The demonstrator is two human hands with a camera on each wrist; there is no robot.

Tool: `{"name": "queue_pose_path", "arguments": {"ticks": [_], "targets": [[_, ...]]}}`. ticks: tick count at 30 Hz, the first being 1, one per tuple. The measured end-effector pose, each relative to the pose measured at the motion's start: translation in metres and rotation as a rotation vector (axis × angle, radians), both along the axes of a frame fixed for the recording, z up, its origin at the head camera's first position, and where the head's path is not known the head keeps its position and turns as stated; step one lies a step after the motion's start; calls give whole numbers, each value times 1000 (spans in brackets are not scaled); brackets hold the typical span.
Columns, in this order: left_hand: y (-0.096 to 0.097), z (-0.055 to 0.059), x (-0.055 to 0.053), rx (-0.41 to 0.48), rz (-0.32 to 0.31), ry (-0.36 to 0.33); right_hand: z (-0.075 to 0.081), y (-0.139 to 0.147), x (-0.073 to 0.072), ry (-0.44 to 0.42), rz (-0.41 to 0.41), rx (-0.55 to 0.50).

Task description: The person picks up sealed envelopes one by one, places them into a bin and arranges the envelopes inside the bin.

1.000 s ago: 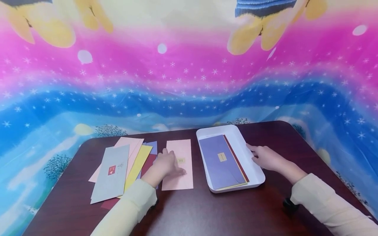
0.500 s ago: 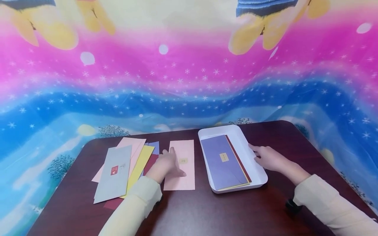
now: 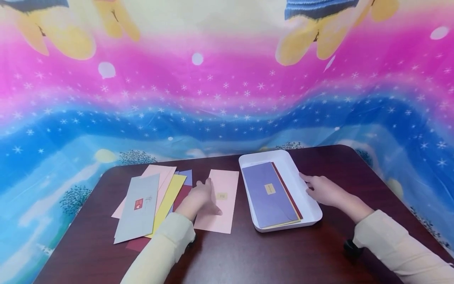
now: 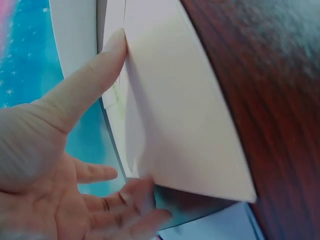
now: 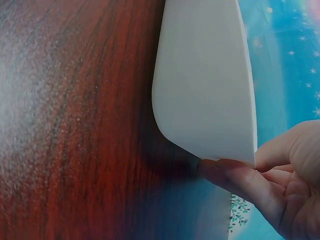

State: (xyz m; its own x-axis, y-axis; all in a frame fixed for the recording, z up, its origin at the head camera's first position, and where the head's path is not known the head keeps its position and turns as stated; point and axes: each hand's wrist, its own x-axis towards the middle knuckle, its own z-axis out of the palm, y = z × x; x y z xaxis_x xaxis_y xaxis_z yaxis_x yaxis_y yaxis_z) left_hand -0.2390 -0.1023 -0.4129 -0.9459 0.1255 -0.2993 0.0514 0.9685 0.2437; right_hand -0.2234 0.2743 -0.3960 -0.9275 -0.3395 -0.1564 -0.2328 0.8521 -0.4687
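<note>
A pale pink envelope (image 3: 228, 181) with a small beige label lies on the table, tilted so its far end leans right. My left hand (image 3: 200, 199) is over its left side; in the left wrist view the straight thumb (image 4: 95, 75) presses on the envelope and the other fingers spread out by its edge. To the right, my right hand (image 3: 324, 190) pinches the right rim of a white tray (image 3: 292, 185). A purple envelope (image 3: 262, 205) with a beige label tops a stack in the tray, yellow and dark red edges showing beneath it.
Left of the pink envelope lies a loose fanned pile: a grey envelope (image 3: 136, 221) with a red label on top, then a yellow envelope (image 3: 166, 209), pink ones, a dark red envelope (image 3: 181, 197) and a purple one. A patterned curtain (image 3: 213, 98) stands behind the table's far edge.
The single pink envelope has turned clockwise, its far end shifting right and its near end towards me, under my left hand. My right hand keeps its hold on the tray.
</note>
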Motion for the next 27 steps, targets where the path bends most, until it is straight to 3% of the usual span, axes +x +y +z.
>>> {"name": "queue_pose_path", "arguments": {"ticks": [16,24,27], "targets": [[-8,-1,-15,-3,-57,-36,1,-1,0,7,2,12],[-13,4,-25,-18,17,-65,1,-2,-1,5,-3,23],[-13,4,-28,17,41,-80,1,-1,-1,-2,-7,20]]}}
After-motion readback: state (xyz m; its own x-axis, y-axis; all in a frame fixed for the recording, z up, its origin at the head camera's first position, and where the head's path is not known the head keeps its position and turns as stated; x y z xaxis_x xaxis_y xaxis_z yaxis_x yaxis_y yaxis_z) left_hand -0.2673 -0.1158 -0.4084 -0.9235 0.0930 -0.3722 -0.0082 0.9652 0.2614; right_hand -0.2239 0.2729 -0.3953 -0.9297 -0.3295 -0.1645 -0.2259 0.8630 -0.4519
